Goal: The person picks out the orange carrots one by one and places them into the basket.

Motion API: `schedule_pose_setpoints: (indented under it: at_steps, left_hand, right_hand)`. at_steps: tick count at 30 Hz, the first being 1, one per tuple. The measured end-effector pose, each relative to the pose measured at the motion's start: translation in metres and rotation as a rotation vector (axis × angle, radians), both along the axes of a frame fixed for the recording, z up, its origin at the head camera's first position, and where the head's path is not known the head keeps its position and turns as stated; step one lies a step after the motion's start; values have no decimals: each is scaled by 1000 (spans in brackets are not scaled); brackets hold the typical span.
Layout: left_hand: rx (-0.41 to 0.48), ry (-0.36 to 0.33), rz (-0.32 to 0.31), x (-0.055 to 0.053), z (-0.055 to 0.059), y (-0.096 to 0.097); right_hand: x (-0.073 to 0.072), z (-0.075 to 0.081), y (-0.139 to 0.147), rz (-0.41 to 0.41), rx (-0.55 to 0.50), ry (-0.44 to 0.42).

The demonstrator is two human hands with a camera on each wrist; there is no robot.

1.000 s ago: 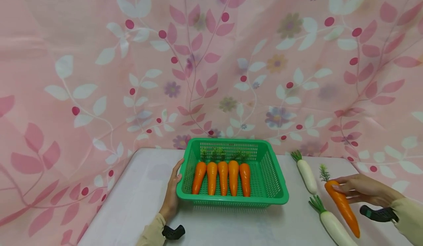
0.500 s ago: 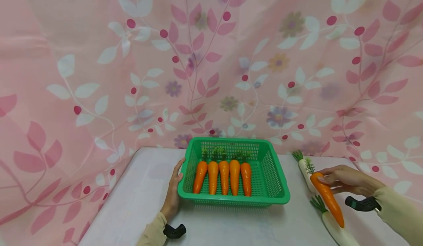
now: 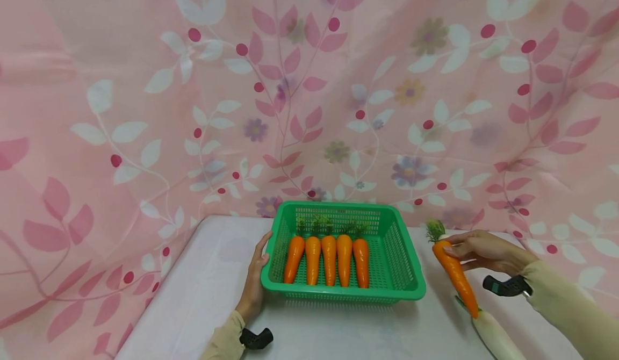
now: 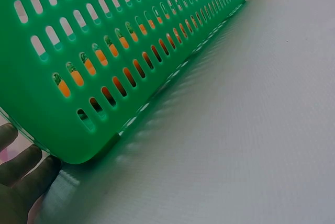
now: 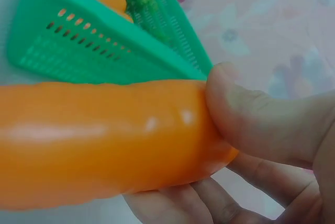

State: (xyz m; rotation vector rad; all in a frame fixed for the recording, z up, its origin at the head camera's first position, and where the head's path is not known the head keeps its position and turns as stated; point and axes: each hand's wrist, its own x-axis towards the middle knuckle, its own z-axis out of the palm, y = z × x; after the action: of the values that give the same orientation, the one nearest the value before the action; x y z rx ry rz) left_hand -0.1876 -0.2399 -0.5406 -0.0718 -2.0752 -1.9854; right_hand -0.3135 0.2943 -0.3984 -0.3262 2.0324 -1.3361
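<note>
My right hand pinches an orange carrot near its leafy top, thumb on one side and fingers beneath, as the right wrist view shows. The carrot hangs tilted, tip toward me, right of a green plastic basket. Inside the basket several carrots lie side by side, leafy tops toward the back wall. My left hand rests against the basket's left end. In the left wrist view its extended fingers are right at the basket's lower corner.
A white radish lies on the white-covered table at the front right. Another radish farther back is mostly hidden behind the held carrot and right hand. A pink floral cloth hangs behind the table.
My right hand has moved left with the carrot, toward the basket, passing over the radishes. My left hand and the basket have stayed in place.
</note>
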Motion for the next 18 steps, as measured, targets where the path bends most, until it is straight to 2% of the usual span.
schedule_pose_setpoints:
  at_steps: [7, 18]
  left_hand:
    - [9, 3, -9, -1, 0, 1]
    - [6, 10, -6, 0, 0, 0]
  right_hand:
    - [-7, 5, -20, 15, -25, -4]
    - [-17, 18, -51, 59, -49, 34]
